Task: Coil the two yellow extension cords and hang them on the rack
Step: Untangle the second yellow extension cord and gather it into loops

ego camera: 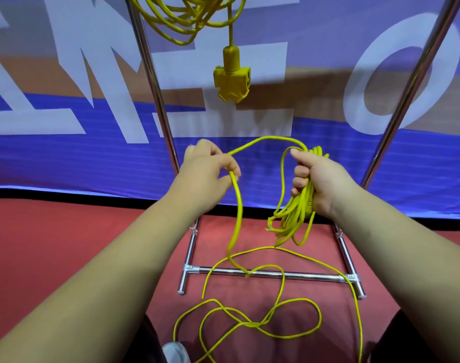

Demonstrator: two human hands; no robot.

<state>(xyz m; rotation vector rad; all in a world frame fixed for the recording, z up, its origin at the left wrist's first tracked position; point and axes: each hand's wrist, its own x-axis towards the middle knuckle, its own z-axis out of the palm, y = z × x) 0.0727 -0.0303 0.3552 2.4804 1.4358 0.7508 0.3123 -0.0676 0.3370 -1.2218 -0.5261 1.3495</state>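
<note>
Between the rack's poles: both my hands, raised
Right hand (320, 179): clenched round the gathered coil (297, 205)
Left hand (210, 169): pinching the loose cord (236, 205)
Floor (66, 244): the cord's slack sprawls in loops
Rack (263, 274): first cord (187, 19) hangs coiled, socket (232, 81) dangling

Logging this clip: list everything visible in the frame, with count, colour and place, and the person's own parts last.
Hung cord: one, yellow, coiled at top of frame, its socket block dangling below.
Second cord: one, yellow, part coiled in the right hand, the rest loose on the floor.
Rack: one, chrome, two uprights and a base bar.
Banner: one, blue with white letters, behind the rack.
Floor: red.
Shoe: one, white, bottom edge.
Left hand: pinching the cord.
Right hand: gripping the coil.
</note>
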